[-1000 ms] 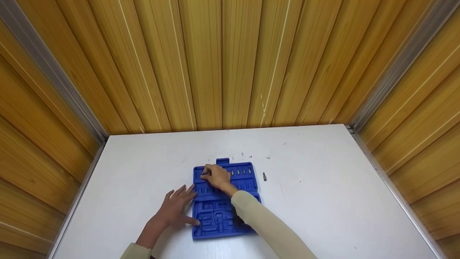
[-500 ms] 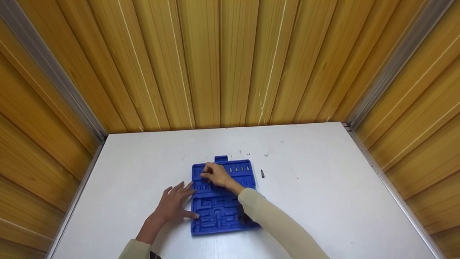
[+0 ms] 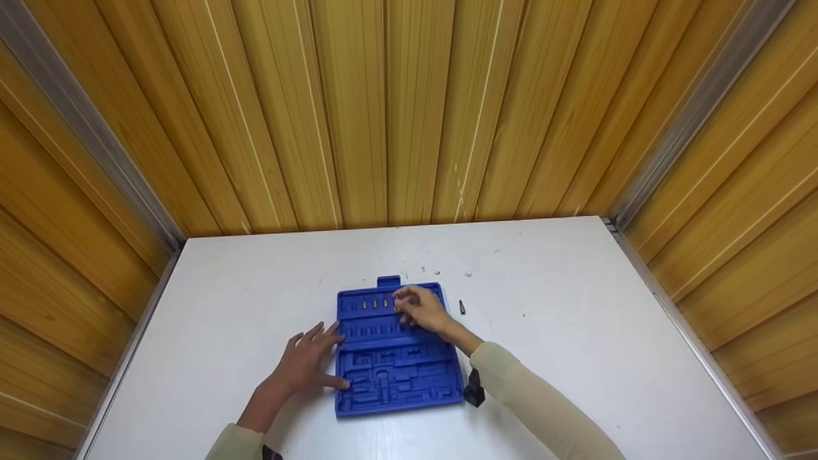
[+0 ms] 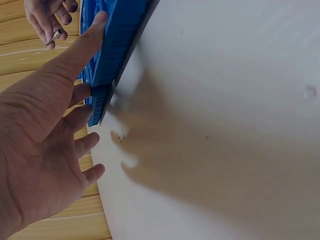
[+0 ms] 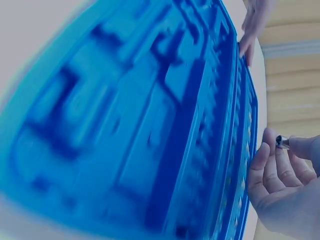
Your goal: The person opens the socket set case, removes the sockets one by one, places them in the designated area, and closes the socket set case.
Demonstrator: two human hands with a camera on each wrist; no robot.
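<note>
While ribbed, wood-grained panels (image 3: 358, 128) rise behind, a smooth white tabletop (image 3: 255, 275) bears the opened blue case (image 3: 422, 390), its moulded plastic cut into recesses of many outlines, straight, stepped and hooked. Since only the left hand (image 3: 305, 363) seems to steady it, the case could skid if that hand eased off or the other pushed hard. That left hand spreads its fingers, its thumb on the near half's edge and some fingertips at the far half's side. Over the case's far row, the right hand (image 3: 424, 311) pinches a small metal piece (image 5: 282, 142) between thumb and finger; it is shiny, roundish, with a hollow-looking end. So short and slick a piece might slip from a loose pinch and roll, or knock the seated metal bits (image 3: 375, 303) loose. Just right of the case, on the tabletop, lies one dark, tapered bit (image 3: 462, 307), which a careless brush could send rolling.
</note>
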